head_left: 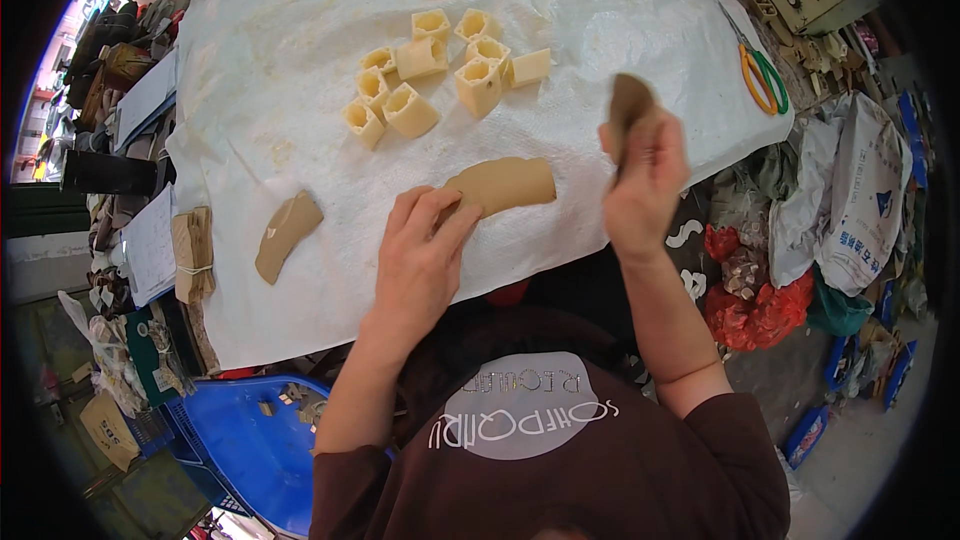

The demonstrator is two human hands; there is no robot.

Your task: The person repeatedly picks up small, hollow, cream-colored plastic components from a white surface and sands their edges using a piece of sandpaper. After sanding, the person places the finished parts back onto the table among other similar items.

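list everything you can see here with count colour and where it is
table cover: one, white, spread over the worktable
curved flat pieces: two, tan; one under the left fingertips, one apart near the cover's left edge
small brown piece: one, held raised in the right hand
hollow square blocks: about a dozen clustered mid-table, cream; more along the far edge
scissors: one pair, orange and green handles, far right of the cover
blue bin: one, lower left beside the table
sacks and bags: several, white and red, on the right
left hand: fingers resting on the nearer curved piece
right hand: lifted, gripping the brown piece
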